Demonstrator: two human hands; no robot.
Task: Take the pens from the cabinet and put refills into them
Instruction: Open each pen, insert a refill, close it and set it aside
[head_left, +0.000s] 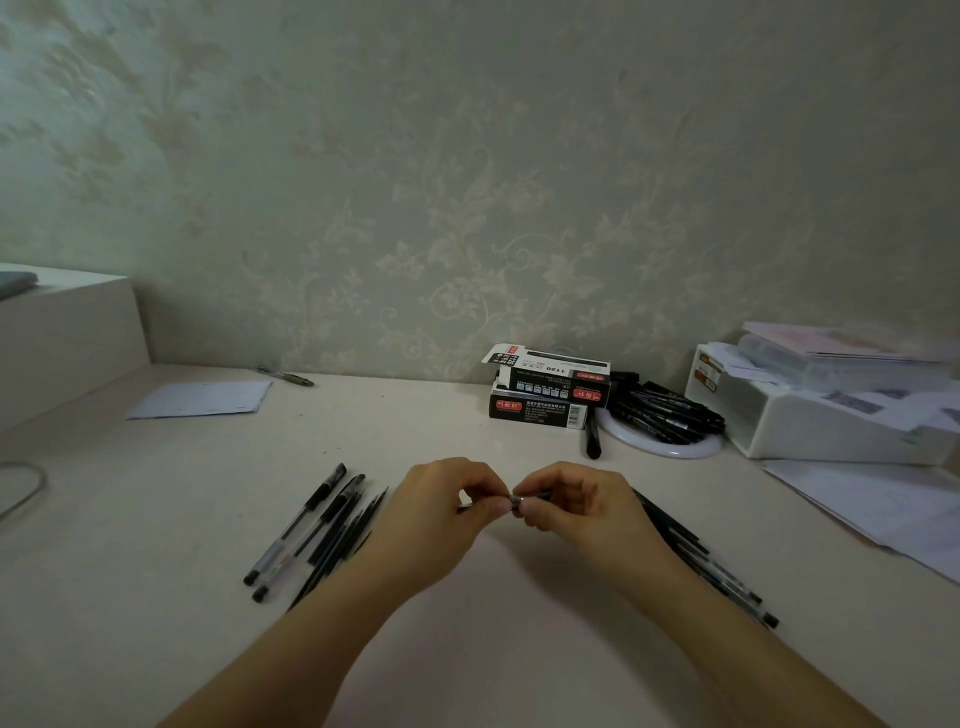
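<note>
1. A cluster of pens (306, 530) and loose refills is laid toward the worktop's (467, 623) left edge — easily swept off by a forearm.
2. The left hand (441, 512) and right hand (566, 506) are each closed in a pinch on one pen (522, 500) at mid-worktop; a crooked push could bend the refill.
3. More pens (727, 577) lie toward the right edge — mixing with finished ones is a risk.

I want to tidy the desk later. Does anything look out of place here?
One black marker lies on the table beside the white plate, apart from the marker pile. A lone pen lies near the wall.
</note>
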